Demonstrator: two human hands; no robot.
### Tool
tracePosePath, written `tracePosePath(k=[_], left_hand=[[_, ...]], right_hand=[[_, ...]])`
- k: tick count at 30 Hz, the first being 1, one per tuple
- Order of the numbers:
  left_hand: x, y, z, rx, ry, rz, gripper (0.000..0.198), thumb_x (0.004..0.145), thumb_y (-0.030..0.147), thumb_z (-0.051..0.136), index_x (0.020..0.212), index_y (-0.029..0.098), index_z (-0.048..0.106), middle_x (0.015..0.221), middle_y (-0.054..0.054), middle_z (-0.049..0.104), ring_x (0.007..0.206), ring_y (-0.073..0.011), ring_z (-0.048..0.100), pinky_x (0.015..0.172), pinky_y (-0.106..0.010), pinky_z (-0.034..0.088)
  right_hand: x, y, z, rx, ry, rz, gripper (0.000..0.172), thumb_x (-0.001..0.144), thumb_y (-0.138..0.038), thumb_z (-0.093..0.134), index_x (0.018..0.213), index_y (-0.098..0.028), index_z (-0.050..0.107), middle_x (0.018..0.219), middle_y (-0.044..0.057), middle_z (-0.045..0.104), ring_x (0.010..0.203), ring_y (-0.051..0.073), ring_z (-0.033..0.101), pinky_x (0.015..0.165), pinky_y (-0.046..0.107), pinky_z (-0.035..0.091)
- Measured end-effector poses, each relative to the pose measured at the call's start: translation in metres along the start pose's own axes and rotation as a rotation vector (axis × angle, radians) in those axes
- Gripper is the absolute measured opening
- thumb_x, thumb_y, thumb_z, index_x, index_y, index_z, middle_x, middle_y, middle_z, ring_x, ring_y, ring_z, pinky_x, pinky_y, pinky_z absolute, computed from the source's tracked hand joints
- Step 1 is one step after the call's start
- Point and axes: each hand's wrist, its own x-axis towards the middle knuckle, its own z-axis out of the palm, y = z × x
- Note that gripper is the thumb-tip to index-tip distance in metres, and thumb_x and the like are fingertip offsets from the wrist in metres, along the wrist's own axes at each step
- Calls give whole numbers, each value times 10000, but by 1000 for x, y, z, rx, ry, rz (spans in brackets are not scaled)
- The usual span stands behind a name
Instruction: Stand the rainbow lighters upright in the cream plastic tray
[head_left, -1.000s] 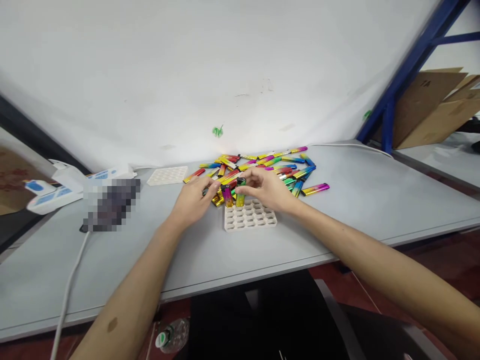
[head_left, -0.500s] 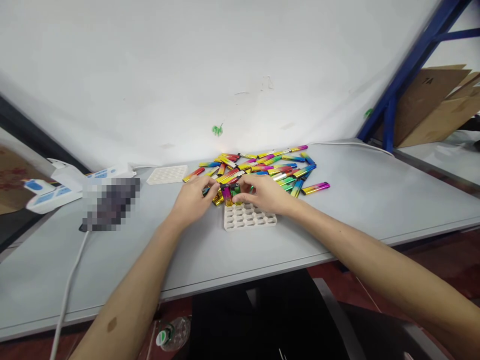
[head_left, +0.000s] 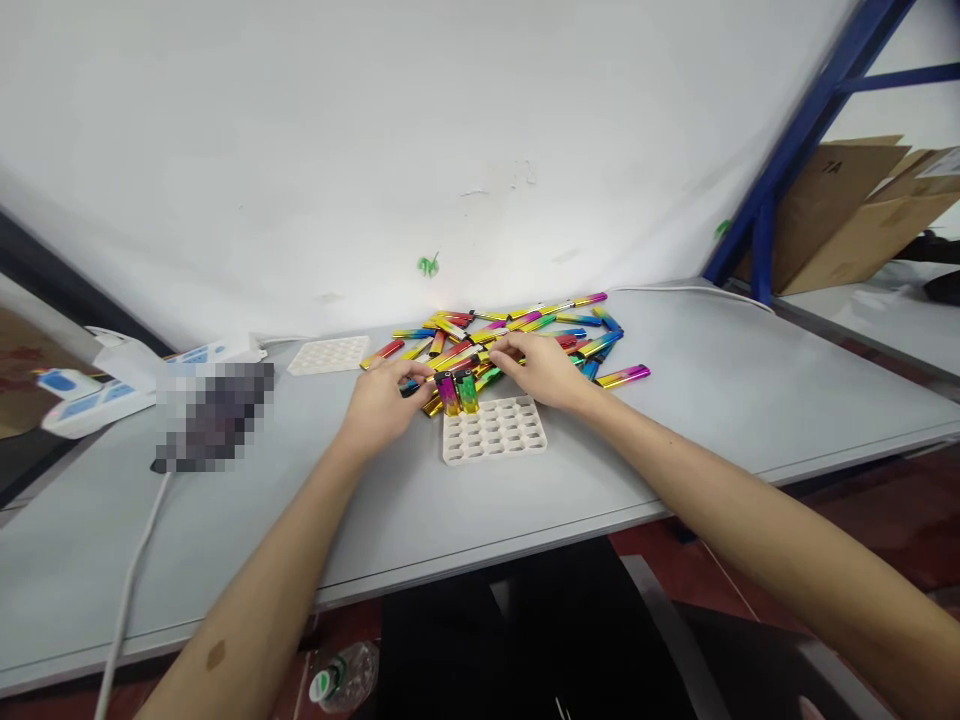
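A white slotted tray (head_left: 495,432) lies in front of me. Two shiny lighter-shaped pieces stand in its far left corner: a purple-and-yellow piece (head_left: 448,395) and a green-and-yellow piece (head_left: 468,394), both with black tops. My left hand (head_left: 386,400) is beside the purple one, thumb and forefinger curled close together at its top; whether they grip anything is hidden. Past the tray, my right hand (head_left: 541,368) hovers at the near side of a heap of similar rainbow-metallic pieces (head_left: 525,325), fingers bent and slightly apart, with nothing visible in them.
Another white tray (head_left: 328,355) lies at the back left. A white power strip (head_left: 217,350) and a pixelated dark object (head_left: 217,415) with a cable are farther left. The white wall (head_left: 337,150) rises behind the table. Cardboard boxes (head_left: 840,215) stand right, past a blue frame (head_left: 765,230).
My right hand has let go of the green-and-yellow piece and moved up and right to the heap. My left hand stays beside the purple piece. The view has shifted slightly.
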Motion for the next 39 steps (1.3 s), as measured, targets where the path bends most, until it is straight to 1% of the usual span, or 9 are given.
tracePosePath(k=[6, 11, 17, 21, 26, 30, 32, 35, 39], left_hand=[[-1, 1, -1, -147, 33, -33, 301, 826, 404, 639, 1052, 257, 773, 1083, -48, 734, 890, -208, 645, 856, -366, 529], [-2, 7, 2, -166, 49, 9, 311, 865, 366, 598, 1114, 266, 755, 1154, -39, 739, 881, -195, 652, 853, -355, 539], [-3, 10, 1, -55, 71, 32, 287, 915, 390, 529, 1048, 237, 732, 1067, -51, 762, 927, -224, 661, 852, -365, 540], [-3, 9, 1, -36, 58, 52, 264, 908, 364, 517, 1005, 227, 720, 979, -49, 764, 921, -226, 667, 858, -368, 541], [-3, 6, 2, -8, 55, 67, 259, 908, 366, 518, 1005, 233, 718, 968, -54, 759, 911, -238, 668, 849, -385, 535], [-3, 4, 3, -8, 50, 79, 262, 911, 368, 513, 1013, 244, 720, 970, -48, 756, 914, -238, 668, 854, -387, 536], [-3, 4, 2, -6, 47, 82, 261, 910, 367, 512, 1009, 243, 720, 969, -49, 754, 916, -238, 668, 863, -388, 536], [-2, 5, 2, 8, 40, 91, 252, 909, 360, 513, 998, 239, 716, 956, -55, 749, 909, -241, 667, 868, -390, 536], [-2, 5, 1, 35, 19, 105, 247, 910, 335, 504, 995, 233, 712, 953, -58, 741, 905, -242, 667, 891, -394, 529]], right_hand=[[0, -6, 6, 171, 3, -95, 263, 909, -386, 666, 1109, -233, 740, 1031, 61, 736, 968, 222, 631, 865, 369, 465], [1, -11, 5, 533, -14, 130, 225, 853, -373, 717, 989, -196, 737, 937, 45, 743, 840, 176, 650, 779, 325, 497], [7, -4, -7, 904, 207, 333, 335, 844, -532, 710, 883, -208, 634, 868, 21, 684, 813, 151, 637, 732, 286, 531], [8, -4, -20, 1109, 276, 444, 411, 862, -638, 655, 973, -260, 536, 714, -39, 557, 584, 114, 548, 519, 248, 464], [10, -5, -29, 1060, 288, 605, 390, 876, -565, 669, 819, -238, 465, 604, -75, 385, 435, 66, 284, 360, 212, 213], [9, -3, -27, 883, 294, 557, 333, 833, -371, 754, 764, -216, 468, 687, -42, 483, 480, 56, 373, 378, 205, 260], [8, -3, -25, 825, 300, 467, 274, 879, -460, 690, 865, -225, 549, 713, -30, 509, 519, 80, 449, 406, 210, 325], [5, -6, -24, 825, 288, 354, 412, 915, -665, 536, 1068, -285, 577, 657, -49, 456, 486, 102, 420, 415, 228, 318], [4, -10, -26, 885, 252, 411, 568, 869, -811, 426, 848, -259, 558, 528, -74, 274, 409, 98, 205, 396, 261, 177]])
